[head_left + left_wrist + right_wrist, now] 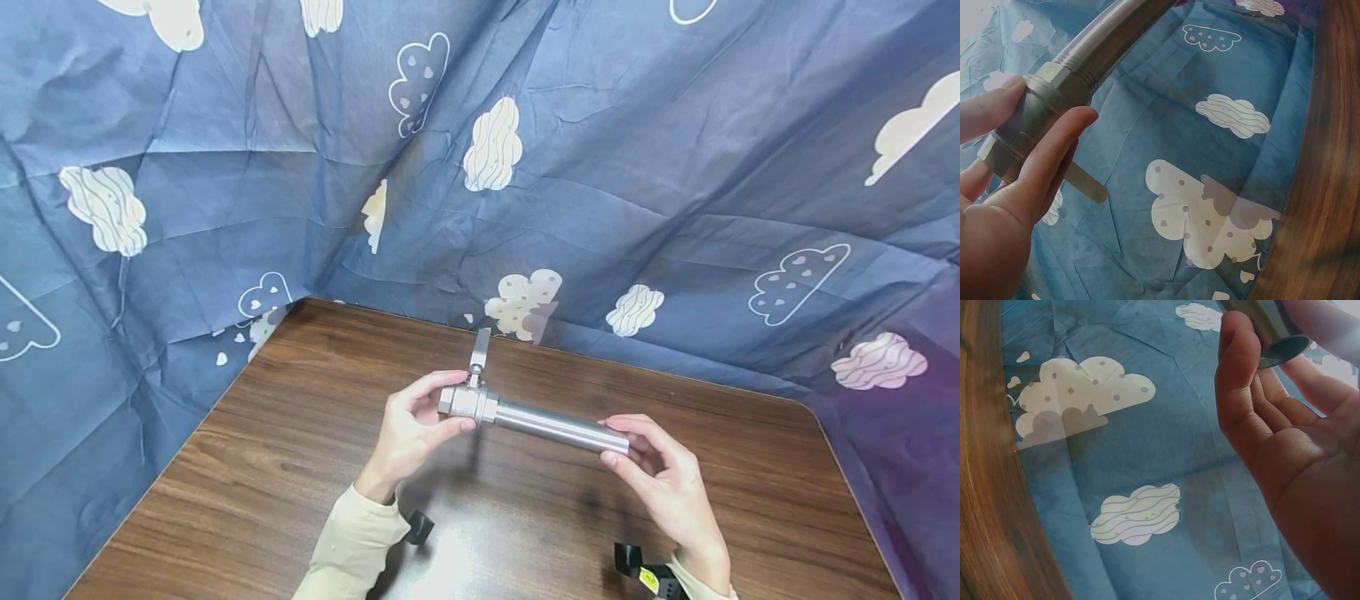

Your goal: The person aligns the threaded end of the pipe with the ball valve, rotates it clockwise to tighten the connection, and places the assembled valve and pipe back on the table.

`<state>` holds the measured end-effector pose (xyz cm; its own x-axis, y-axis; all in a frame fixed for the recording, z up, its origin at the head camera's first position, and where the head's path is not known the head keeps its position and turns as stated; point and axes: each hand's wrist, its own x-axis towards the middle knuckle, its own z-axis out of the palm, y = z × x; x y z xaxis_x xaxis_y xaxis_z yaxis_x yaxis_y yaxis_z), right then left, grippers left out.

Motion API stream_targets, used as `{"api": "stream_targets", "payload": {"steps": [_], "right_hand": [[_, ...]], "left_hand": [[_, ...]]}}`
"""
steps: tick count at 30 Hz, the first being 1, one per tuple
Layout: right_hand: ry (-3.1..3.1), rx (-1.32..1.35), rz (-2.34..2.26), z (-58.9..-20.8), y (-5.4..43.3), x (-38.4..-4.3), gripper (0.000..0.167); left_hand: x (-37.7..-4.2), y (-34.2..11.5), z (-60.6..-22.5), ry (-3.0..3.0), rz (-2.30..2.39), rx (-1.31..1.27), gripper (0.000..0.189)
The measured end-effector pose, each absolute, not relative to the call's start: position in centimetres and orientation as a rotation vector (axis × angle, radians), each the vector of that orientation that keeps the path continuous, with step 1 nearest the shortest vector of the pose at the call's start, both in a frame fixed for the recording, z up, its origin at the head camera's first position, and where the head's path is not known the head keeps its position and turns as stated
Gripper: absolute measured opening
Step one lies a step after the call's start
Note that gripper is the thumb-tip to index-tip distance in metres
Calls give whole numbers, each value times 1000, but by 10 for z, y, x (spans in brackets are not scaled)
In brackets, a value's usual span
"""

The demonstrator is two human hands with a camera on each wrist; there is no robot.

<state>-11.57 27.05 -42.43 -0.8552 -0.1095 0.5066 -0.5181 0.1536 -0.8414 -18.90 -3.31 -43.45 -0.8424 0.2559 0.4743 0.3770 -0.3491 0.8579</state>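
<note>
From the bottom edge of the head view, both arms reach up, the left hand [405,435] pinching the valve [467,403] below centre, the right hand [671,483] gripping the attached pipe's [555,423] end, lower right.

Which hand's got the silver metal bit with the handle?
The left hand, gripping the silver metal valve; the right hand holds only the smooth silver metal tube.

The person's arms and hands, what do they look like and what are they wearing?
The left hand and right hand are bare, with no gloves. The left sleeve and right sleeve are pale cream. A small black block shows beside the left wrist; a black gadget by the right one has a yellow label.
</note>
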Motion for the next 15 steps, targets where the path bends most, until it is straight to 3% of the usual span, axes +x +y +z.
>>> {"api": "stream_targets", "payload": {"steps": [15], "right_hand": [[-2290, 477, 1658, -421, 273, -114, 33]], "left_hand": [[-189, -33, -434, -1732, -2368, -885, 54]]}}
